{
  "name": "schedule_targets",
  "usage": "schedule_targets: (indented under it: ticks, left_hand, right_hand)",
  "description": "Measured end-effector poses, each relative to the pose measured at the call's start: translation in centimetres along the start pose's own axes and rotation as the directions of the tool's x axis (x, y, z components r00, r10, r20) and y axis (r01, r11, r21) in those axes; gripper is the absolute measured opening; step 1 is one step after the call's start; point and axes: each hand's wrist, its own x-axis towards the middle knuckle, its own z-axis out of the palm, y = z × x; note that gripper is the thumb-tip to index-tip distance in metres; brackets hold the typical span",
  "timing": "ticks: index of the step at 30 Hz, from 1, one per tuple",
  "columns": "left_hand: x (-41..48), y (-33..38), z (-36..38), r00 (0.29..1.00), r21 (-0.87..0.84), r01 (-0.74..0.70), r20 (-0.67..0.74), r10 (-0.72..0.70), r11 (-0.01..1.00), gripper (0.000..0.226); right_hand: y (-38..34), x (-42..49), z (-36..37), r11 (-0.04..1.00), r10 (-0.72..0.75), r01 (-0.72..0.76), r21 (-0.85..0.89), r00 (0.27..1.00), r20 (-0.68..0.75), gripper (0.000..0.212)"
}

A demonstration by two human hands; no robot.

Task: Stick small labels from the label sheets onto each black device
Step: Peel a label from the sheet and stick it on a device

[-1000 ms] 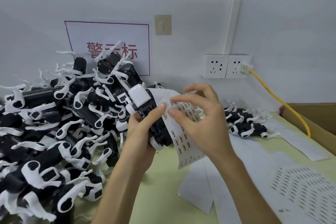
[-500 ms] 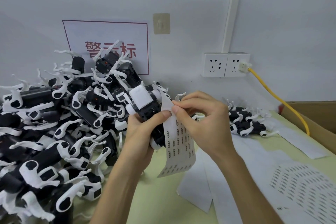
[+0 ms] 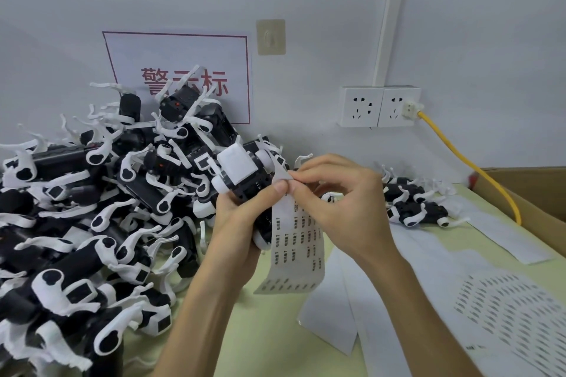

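**At the bench front: picking a label from the hanging strip**

Over the pale green bench (image 3: 260, 330), front centre, the left hand (image 3: 242, 223) is gripping a blocky black device (image 3: 245, 174) with white plastic end caps. Its fingers are wrapping the underside and its thumb is pressing the top of a long white paper label strip (image 3: 297, 248) against the device's side. The strip is hanging loose below the thumb, its tail curling just above the bench. The right hand (image 3: 346, 208) is pinching the strip's upper edge between thumb and forefinger, touching the left thumb. Whether a label is already lifting is too small to tell.

Handling, as judged:
- The device is looking rigid and light enough for one hand. The thin white arms on its neighbours are looking snappable, so the black body is the safer place to hold.
- The strip is behaving limp and thin. It is needing an anchor right beside the label being picked, or it will swing.
- The labels are tiny and sticky, so a corner lifted with a fingernail is probably working best.

Surroundings: a tangled heap of black-and-white devices (image 3: 92, 208) is piling against the wall at left. A smaller cluster (image 3: 413, 205) is lying well apart at right, near a brown cardboard box (image 3: 520, 190). Flat white sheets (image 3: 398, 285) are lying on the bench under the right forearm.
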Motion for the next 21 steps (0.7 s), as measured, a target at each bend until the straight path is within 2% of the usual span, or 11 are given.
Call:
schedule_targets:
  ticks: [3,15,17,19,21]
  left_hand:
    - [0.0,-0.1,0.0,1.0,0.021,0.002,-0.009,-0.002,1.0,0.008]
    - [0.1,-0.3,-0.1,0.998,0.003,0.043,-0.036,-0.042,0.999,0.015]
    - [0.2,-0.4,-0.1,0.996,-0.013,0.064,-0.066,-0.065,0.998,0.024]
    - [0.2,-0.3,-0.1,0.992,-0.034,0.079,-0.101,-0.082,0.996,0.042]
    - [0.2,-0.3,0.0,0.993,-0.048,0.07,-0.091,-0.074,0.996,0.04]
  right_hand:
    - [0.1,0.1,-0.1,1.0,-0.002,0.002,-0.017,1.0,0.002,0.007]
    - [0.3,0.3,-1.0,0.998,0.069,-0.07,-0.011,0.997,-0.021,0.013]
    - [0.3,0.4,-1.1,0.995,0.098,-0.098,0.007,0.995,-0.013,0.012]
    - [0.2,0.3,-1.0,0.996,0.092,-0.092,0.007,0.995,0.037,0.008]
    - [0.1,0.3,-0.8,0.998,0.065,-0.065,-0.015,0.997,0.047,0.009]
